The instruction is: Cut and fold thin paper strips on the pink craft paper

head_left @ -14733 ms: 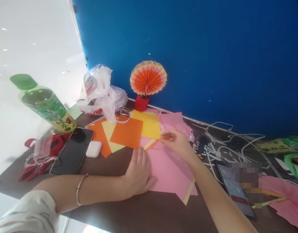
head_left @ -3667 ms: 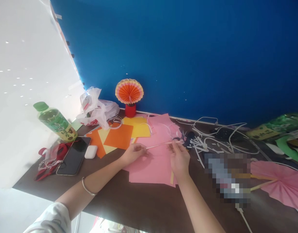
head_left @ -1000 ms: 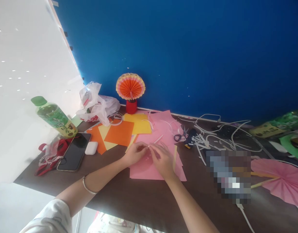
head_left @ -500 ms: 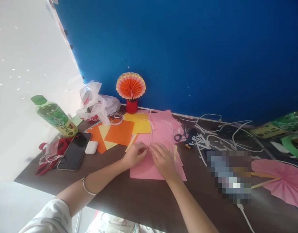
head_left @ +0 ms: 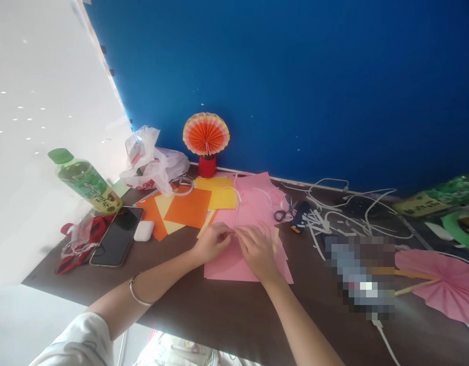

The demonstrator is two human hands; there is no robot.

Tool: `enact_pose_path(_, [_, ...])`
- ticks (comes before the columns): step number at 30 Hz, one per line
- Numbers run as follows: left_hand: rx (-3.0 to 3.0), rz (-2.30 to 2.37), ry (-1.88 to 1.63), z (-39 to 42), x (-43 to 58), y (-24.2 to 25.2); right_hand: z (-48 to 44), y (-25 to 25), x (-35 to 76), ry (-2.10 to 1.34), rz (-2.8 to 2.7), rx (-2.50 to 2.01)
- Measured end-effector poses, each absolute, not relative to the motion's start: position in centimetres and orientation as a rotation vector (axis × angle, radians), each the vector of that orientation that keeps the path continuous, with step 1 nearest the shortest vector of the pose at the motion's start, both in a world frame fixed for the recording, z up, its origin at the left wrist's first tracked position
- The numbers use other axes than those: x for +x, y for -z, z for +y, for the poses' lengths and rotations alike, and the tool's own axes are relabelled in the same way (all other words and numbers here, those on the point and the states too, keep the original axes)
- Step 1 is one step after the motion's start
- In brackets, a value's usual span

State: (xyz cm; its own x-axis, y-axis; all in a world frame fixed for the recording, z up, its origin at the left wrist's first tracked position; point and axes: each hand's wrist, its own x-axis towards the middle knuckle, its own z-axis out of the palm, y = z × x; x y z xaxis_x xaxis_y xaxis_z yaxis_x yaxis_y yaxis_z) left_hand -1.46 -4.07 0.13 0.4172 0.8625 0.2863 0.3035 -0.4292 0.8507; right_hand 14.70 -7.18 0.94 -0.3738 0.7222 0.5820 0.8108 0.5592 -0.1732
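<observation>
My left hand and my right hand meet fingertip to fingertip over pink paper sheets. Both are closed in a pinch, and what lies between the fingertips is too small to make out. A thin white cord runs over the paper down to the fingers. Orange paper and yellow paper lie left of the pink stack. Dark-handled scissors rest on its right side. Behind the papers, an orange, pink and yellow folded fan stands upright on a red base.
On the left are a green-capped bottle, a phone, a white case and a plastic bag. White cables, a blurred-out object and a pink fan are on the right of the table.
</observation>
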Motion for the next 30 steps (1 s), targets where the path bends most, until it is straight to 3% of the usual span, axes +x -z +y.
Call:
enact_pose_path(18, [1.871,1.027,-0.992,-4.1,-1.4,-0.2,-7.0,-1.1,14.1,0.066,-2.007,-1.262])
enact_pose_path(30, [1.096,0.690,-1.008,-3.3,-2.2,-0.6,-6.5,-1.1,15.1,-0.282,-1.520,-1.419])
